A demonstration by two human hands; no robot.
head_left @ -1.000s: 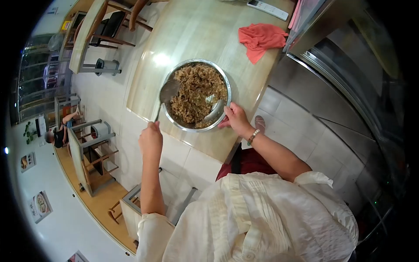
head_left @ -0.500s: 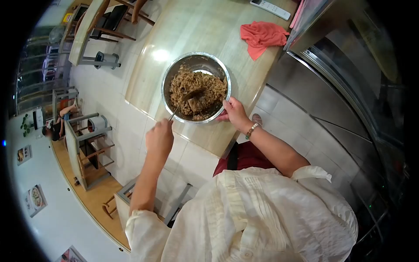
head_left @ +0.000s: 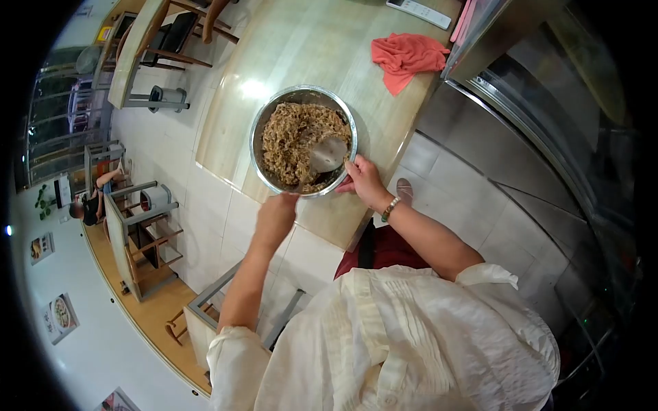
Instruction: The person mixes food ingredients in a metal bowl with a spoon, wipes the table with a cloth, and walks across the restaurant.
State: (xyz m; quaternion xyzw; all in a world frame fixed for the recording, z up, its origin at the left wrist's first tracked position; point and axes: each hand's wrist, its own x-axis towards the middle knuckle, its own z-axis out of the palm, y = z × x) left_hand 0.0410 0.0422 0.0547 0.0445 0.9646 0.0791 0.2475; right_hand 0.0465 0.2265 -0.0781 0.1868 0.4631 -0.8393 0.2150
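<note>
A steel bowl (head_left: 264,116) full of brown shredded food (head_left: 291,140) sits on a pale wooden table (head_left: 308,48). My left hand (head_left: 276,216) grips the handle of a large metal spoon (head_left: 326,154), whose scoop lies inside the bowl on the near right side. My right hand (head_left: 363,181) holds the bowl's near right rim. A beaded bracelet (head_left: 389,207) circles that wrist.
A crumpled red cloth (head_left: 404,58) lies on the table beyond the bowl, and a white remote (head_left: 418,12) lies at the far edge. A steel cabinet (head_left: 534,116) stands to the right. Chairs and another table (head_left: 137,55) stand left; a person (head_left: 89,205) sits far left.
The spoon went from outside the bowl's left rim into the food and now scoops at the near right side. My left hand moved right toward the bowl. My right hand stayed on the rim.
</note>
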